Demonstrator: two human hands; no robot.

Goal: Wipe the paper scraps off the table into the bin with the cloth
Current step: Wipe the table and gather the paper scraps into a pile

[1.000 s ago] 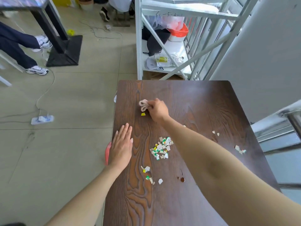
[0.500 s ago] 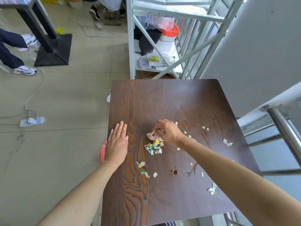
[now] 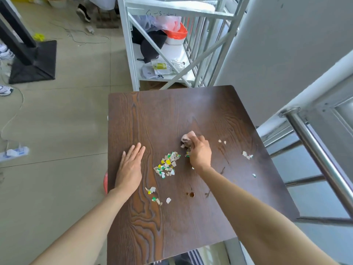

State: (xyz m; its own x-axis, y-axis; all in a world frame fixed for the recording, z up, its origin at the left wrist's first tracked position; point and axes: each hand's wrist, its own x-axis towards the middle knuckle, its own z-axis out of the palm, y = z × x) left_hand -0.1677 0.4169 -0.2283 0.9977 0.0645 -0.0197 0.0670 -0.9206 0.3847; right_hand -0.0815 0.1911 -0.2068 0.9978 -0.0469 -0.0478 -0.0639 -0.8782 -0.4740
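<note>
The cloth [image 3: 187,140], a small pinkish wad, sits on the table [image 3: 191,217] a little right of centre, bunched under the fingers of the right hand [image 3: 199,153]. That hand is curled closed around the cloth's near part, knuckles up, pressing it to the wood; the far end of the cloth sticks out past the fingertips. Just left of the hand lies the main heap of scraps [image 3: 167,165], white, yellow and green bits close together. A few scraps peek out at the hand's left edge, touching it or nearly so. A smaller scatter [image 3: 156,196] lies nearer, toward the left, and a few loose scraps [image 3: 247,155] lie well apart on the right side of the table, with two more tiny bits [image 3: 222,141] just right of the hand.

The left hand [image 3: 129,170] lies flat, palm down, fingers straight and close together, near the table's left edge; it holds nothing. Past that edge, below the hand, a sliver of a red bin [image 3: 105,183] shows on the floor. A small dark stain [image 3: 191,194] marks the wood nearer the person.
</note>
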